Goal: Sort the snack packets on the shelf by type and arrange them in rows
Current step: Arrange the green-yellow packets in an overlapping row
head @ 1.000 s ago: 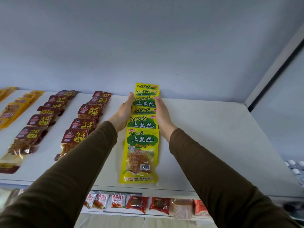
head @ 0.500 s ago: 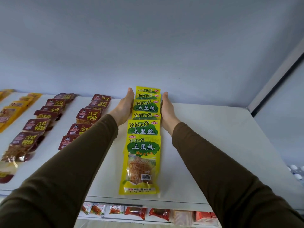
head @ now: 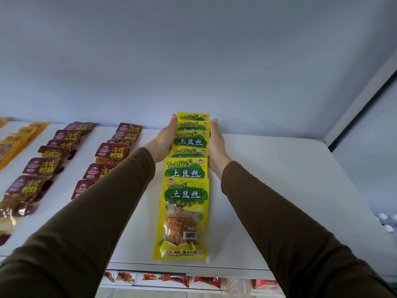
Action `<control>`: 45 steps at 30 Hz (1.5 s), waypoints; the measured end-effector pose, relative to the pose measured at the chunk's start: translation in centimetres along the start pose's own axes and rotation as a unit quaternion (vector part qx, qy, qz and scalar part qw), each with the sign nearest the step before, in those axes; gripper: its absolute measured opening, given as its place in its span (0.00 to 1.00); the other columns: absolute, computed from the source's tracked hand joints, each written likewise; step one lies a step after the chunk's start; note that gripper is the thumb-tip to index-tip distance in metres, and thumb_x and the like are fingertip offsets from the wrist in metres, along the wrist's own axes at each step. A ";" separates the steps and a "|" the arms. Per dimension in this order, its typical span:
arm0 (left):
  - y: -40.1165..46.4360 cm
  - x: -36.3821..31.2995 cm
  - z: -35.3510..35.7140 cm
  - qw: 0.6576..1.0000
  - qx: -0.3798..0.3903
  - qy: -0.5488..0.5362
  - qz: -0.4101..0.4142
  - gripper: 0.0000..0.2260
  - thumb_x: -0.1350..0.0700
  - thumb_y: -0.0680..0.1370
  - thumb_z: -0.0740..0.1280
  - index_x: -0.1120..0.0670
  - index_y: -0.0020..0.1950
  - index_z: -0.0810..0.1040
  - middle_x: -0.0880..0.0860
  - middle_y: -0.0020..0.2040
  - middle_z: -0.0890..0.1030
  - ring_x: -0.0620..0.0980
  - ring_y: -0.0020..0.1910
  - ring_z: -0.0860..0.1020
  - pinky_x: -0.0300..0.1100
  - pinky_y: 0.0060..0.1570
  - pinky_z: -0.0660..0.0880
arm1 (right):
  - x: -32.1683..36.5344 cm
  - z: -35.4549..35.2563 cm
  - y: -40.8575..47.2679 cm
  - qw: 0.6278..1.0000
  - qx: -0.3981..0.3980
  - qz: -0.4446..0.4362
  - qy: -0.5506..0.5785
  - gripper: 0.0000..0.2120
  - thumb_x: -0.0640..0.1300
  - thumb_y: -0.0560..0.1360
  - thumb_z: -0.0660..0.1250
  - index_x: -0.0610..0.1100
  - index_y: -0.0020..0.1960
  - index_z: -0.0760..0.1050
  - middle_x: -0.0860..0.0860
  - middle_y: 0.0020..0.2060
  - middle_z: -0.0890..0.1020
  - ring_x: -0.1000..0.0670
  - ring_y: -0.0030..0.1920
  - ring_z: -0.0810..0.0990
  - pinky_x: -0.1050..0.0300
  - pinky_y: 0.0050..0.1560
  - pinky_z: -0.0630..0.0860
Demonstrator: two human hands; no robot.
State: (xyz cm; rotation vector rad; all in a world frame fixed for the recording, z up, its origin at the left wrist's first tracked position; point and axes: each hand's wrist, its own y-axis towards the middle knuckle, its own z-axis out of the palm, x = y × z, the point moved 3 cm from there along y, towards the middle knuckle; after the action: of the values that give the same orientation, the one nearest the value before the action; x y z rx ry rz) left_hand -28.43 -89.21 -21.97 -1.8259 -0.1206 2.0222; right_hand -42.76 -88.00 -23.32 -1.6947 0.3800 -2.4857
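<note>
- Step in hand, as judged: squaring up the yellow-green packet row (head: 186,168) on the white shelf (head: 279,190). The row runs from shelf front toward 12 o'clock, six packets overlapping like shingles, the far end at the back wall (head: 214,61).
- Left hand (head: 163,139) flat and open, palm edge touching the row's left side near the far end; it grips nothing.
- Right hand (head: 216,143) likewise open and flat, pressed to the right side.
- Nearest packet (head: 182,220) lies fully exposed, its lower edge close to the shelf lip.
- At 9 to 10 o'clock: two rows of dark red packets (head: 111,151), well apart from the yellow row; orange packets (head: 19,134) farther left.
- Next move likely calls for sliding both palms back along the row's sides to true the nearer packets, lightly, so the overlaps do not bunch.
</note>
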 end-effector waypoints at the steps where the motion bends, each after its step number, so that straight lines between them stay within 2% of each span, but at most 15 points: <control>1: -0.2 -0.1 0.1 1.000 -0.001 0.003 0.003 0.33 0.33 0.83 0.45 0.53 0.70 0.76 0.59 0.62 0.83 0.59 0.59 0.83 0.54 0.57 0.81 | 0.0 -0.1 -0.1 1.000 0.002 0.000 0.000 0.31 0.65 0.84 0.50 0.43 0.67 0.78 0.41 0.55 0.86 0.39 0.54 0.87 0.35 0.60 0.80; 3: -0.7 -0.1 -0.1 1.000 -0.010 0.015 0.008 0.34 0.32 0.82 0.44 0.54 0.73 0.74 0.59 0.65 0.81 0.58 0.61 0.82 0.53 0.59 0.80 | 0.2 -0.4 -0.4 1.000 0.003 -0.001 -0.006 0.31 0.65 0.84 0.50 0.42 0.68 0.77 0.41 0.55 0.86 0.39 0.54 0.87 0.38 0.58 0.82; 6: -2.1 -0.2 -1.5 0.993 -0.074 0.082 0.036 0.37 0.31 0.82 0.46 0.56 0.82 0.59 0.57 0.80 0.63 0.56 0.77 0.66 0.54 0.76 0.62 | 0.4 -1.5 -1.5 1.000 0.000 -0.005 -0.023 0.31 0.63 0.85 0.49 0.41 0.72 0.73 0.46 0.55 0.87 0.47 0.55 0.87 0.53 0.51 0.84; 8: -3.8 0.2 -2.4 0.988 -0.105 0.081 0.077 0.36 0.32 0.82 0.49 0.55 0.82 0.57 0.55 0.82 0.57 0.55 0.81 0.57 0.53 0.78 0.55 | 0.2 -2.6 -2.7 0.998 -0.023 -0.023 -0.056 0.30 0.61 0.85 0.50 0.43 0.79 0.64 0.48 0.71 0.77 0.51 0.71 0.76 0.57 0.68 0.73; 9: -4.7 0.7 -2.6 0.988 -0.108 0.060 0.092 0.35 0.33 0.82 0.51 0.54 0.82 0.58 0.54 0.82 0.58 0.54 0.81 0.56 0.52 0.78 0.55 | 0.1 -3.1 -3.5 0.996 -0.033 -0.038 -0.077 0.30 0.60 0.86 0.50 0.45 0.81 0.60 0.49 0.78 0.69 0.51 0.77 0.68 0.54 0.76 0.64; 11: -7.0 1.9 -2.7 0.989 -0.105 0.038 0.100 0.35 0.33 0.82 0.51 0.53 0.82 0.57 0.51 0.82 0.58 0.49 0.80 0.58 0.47 0.77 0.57 | -0.5 -4.1 -5.5 0.992 -0.042 -0.063 -0.101 0.28 0.57 0.86 0.53 0.46 0.82 0.59 0.51 0.81 0.62 0.52 0.80 0.61 0.49 0.81 0.57; 13: -9.3 3.6 -2.7 0.990 -0.097 0.045 0.093 0.36 0.32 0.81 0.50 0.52 0.83 0.54 0.49 0.83 0.57 0.44 0.79 0.60 0.42 0.75 0.58 | -1.6 -4.9 -7.9 0.991 -0.037 -0.072 -0.108 0.26 0.54 0.86 0.55 0.48 0.81 0.60 0.54 0.80 0.63 0.55 0.78 0.62 0.53 0.80 0.57; 19: -15.4 7.2 -1.3 0.989 -0.103 0.061 0.090 0.49 0.20 0.68 0.57 0.47 0.82 0.56 0.46 0.81 0.60 0.39 0.75 0.64 0.45 0.78 0.57 | -3.8 -4.7 -13.8 0.982 0.001 -0.096 -0.161 0.26 0.55 0.85 0.57 0.53 0.82 0.58 0.57 0.78 0.65 0.63 0.71 0.65 0.60 0.73 0.61; 21: -16.4 7.7 -0.4 0.990 -0.082 0.054 0.098 0.48 0.19 0.66 0.58 0.43 0.80 0.62 0.42 0.79 0.64 0.36 0.74 0.65 0.40 0.76 0.59 | -4.3 -4.1 -14.9 0.981 0.009 -0.097 -0.169 0.27 0.56 0.85 0.57 0.53 0.82 0.56 0.58 0.78 0.65 0.63 0.71 0.65 0.59 0.74 0.61; 24: -17.1 7.6 1.2 0.993 -0.038 0.049 0.105 0.23 0.21 0.71 0.57 0.27 0.59 0.80 0.29 0.61 0.79 0.28 0.64 0.74 0.25 0.59 0.70 | -4.6 -3.1 -16.0 0.981 0.014 -0.092 -0.170 0.28 0.57 0.85 0.56 0.54 0.83 0.54 0.59 0.78 0.63 0.64 0.71 0.63 0.62 0.72 0.61; 26: -17.5 7.1 2.0 0.993 -0.029 0.043 0.111 0.18 0.25 0.75 0.54 0.26 0.54 0.81 0.27 0.55 0.81 0.27 0.60 0.76 0.21 0.51 0.71 | -4.6 -2.4 -16.4 0.982 0.017 -0.084 -0.166 0.29 0.58 0.85 0.56 0.55 0.83 0.52 0.59 0.79 0.62 0.64 0.71 0.63 0.63 0.71 0.62; 30: -17.6 6.4 2.7 0.993 -0.046 0.038 0.105 0.19 0.32 0.82 0.49 0.23 0.47 0.80 0.25 0.48 0.81 0.23 0.53 0.77 0.18 0.44 0.71 | -4.5 -1.5 -16.9 0.983 0.018 -0.072 -0.165 0.32 0.63 0.84 0.53 0.58 0.83 0.46 0.58 0.82 0.56 0.56 0.79 0.60 0.49 0.80 0.60; 33: -17.4 6.2 2.9 0.992 -0.067 0.038 0.096 0.22 0.34 0.84 0.48 0.22 0.42 0.80 0.24 0.43 0.81 0.23 0.47 0.78 0.18 0.39 0.71 | -4.6 -1.0 -17.1 0.984 0.016 -0.075 -0.161 0.32 0.64 0.84 0.51 0.59 0.83 0.43 0.57 0.82 0.54 0.52 0.81 0.58 0.44 0.80 0.59; 39: -17.4 6.2 3.4 0.993 -0.070 0.017 0.096 0.24 0.36 0.84 0.48 0.22 0.38 0.79 0.23 0.39 0.79 0.21 0.44 0.77 0.18 0.37 0.71 | -4.6 -0.8 -17.1 0.980 -0.003 -0.084 -0.179 0.31 0.63 0.84 0.50 0.58 0.83 0.44 0.59 0.83 0.50 0.54 0.82 0.53 0.44 0.81 0.56; 45: -16.9 6.6 3.0 0.993 -0.074 0.022 0.090 0.23 0.34 0.83 0.49 0.23 0.38 0.80 0.25 0.40 0.81 0.23 0.43 0.79 0.20 0.36 0.72 | -4.7 -1.0 -16.9 0.979 -0.007 -0.077 -0.187 0.30 0.63 0.84 0.50 0.58 0.83 0.47 0.57 0.83 0.54 0.52 0.82 0.55 0.44 0.81 0.57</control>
State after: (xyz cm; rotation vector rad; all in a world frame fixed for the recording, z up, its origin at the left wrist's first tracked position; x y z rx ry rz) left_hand -27.64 -70.80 -22.13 -2.0367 -0.1000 2.1441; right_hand -41.06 -70.49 -23.42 -2.2153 0.2345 -2.1860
